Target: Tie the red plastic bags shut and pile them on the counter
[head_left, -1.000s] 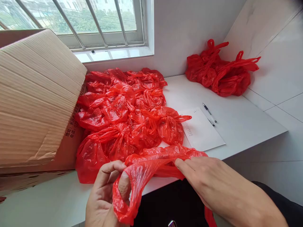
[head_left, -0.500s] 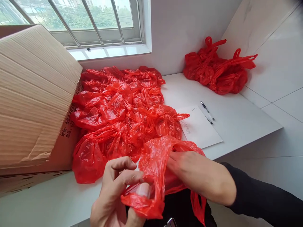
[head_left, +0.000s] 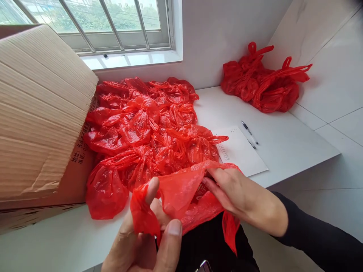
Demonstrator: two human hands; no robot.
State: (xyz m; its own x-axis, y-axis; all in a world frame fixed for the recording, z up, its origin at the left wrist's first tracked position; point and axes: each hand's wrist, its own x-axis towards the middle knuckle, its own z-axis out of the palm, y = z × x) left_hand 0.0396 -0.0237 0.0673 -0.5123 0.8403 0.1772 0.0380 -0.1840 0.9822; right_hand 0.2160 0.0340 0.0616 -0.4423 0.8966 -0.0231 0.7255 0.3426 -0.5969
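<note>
While two hands are holding up one red bag (head_left: pixel 181 200) low in the middle of the frame, its open top is facing the right side. The left hand (head_left: pixel 138 245), at the bottom and left of the middle, is standing wide, with its thumb and first finger well apart, and a handle (head_left: pixel 143 213) of the bag is looping over that finger. The right hand (head_left: pixel 232 192), just right of the middle, is staying narrow, and its thumb and fingers are pinching the bag's edge. Red plastic is hiding part of those tips. Some pale marks are showing inside the bag, too small to read. A black sleeve (head_left: pixel 312 230) is reaching in from the lower right. Many tied bags (head_left: pixel 141 117) are sitting close together on a white table (head_left: pixel 306 143), left of the middle, and a big brown box (head_left: pixel 42 109) is standing just beside them at the left edge. Some paper (head_left: pixel 248 158) is lying to their right, with a pen (head_left: pixel 249 132) lying just beside it. More red bags (head_left: pixel 278 94) are resting at the upper right. A window (head_left: pixel 136 19) with bars is letting in light at the upper left.
</note>
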